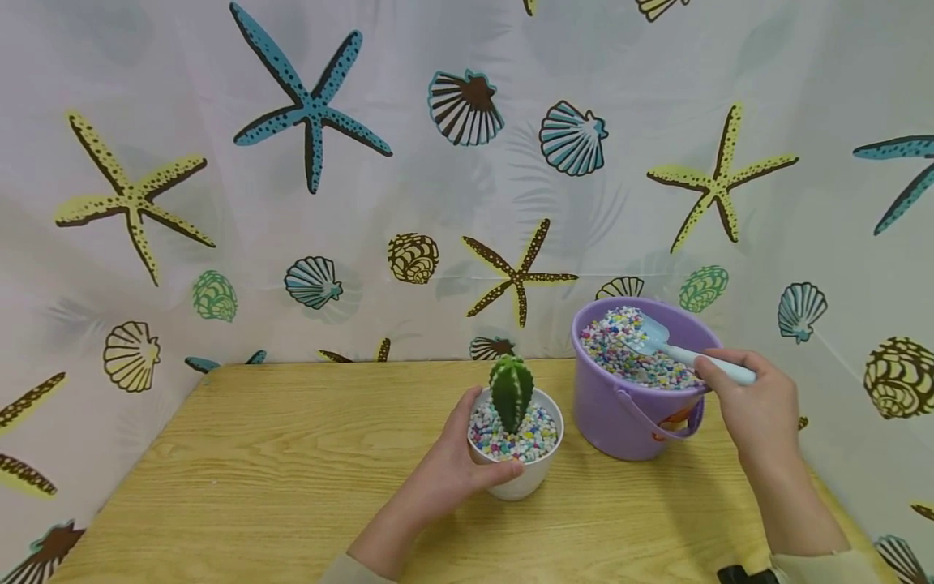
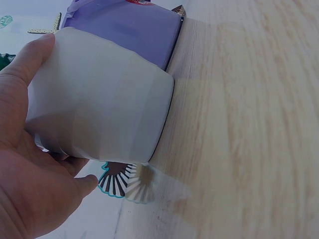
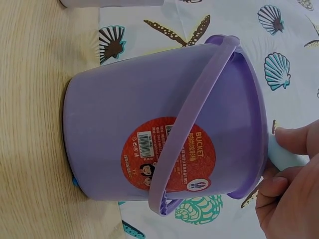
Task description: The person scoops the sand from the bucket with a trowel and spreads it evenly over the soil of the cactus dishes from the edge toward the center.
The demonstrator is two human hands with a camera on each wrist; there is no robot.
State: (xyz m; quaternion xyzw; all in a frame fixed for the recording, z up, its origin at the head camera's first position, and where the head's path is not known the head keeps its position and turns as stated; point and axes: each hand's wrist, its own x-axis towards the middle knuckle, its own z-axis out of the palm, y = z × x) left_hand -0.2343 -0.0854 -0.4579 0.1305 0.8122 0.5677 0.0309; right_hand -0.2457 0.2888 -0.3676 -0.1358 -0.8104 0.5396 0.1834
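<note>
A white pot [image 1: 520, 485] stands on the table, filled with multicoloured pebbles [image 1: 536, 430] around a green cactus [image 1: 511, 393]. My left hand [image 1: 456, 462] grips the pot, thumb across its front and fingers around the far left side; the left wrist view shows the pot's wall [image 2: 104, 99] against that hand. My right hand [image 1: 762, 397] holds a light blue shovel [image 1: 689, 354] by its handle. The scoop end lies inside the purple bucket [image 1: 613, 418], heaped with pebbles and over more of the same pebbles. In the right wrist view the bucket hides the scoop.
The bucket's handle [image 3: 194, 114] hangs down its near side, over a red label [image 3: 134, 154]. Pot and bucket stand close together on the wooden table [image 1: 277, 470]. A curtain [image 1: 409, 178] printed with starfish and shells rises behind the table and along its sides.
</note>
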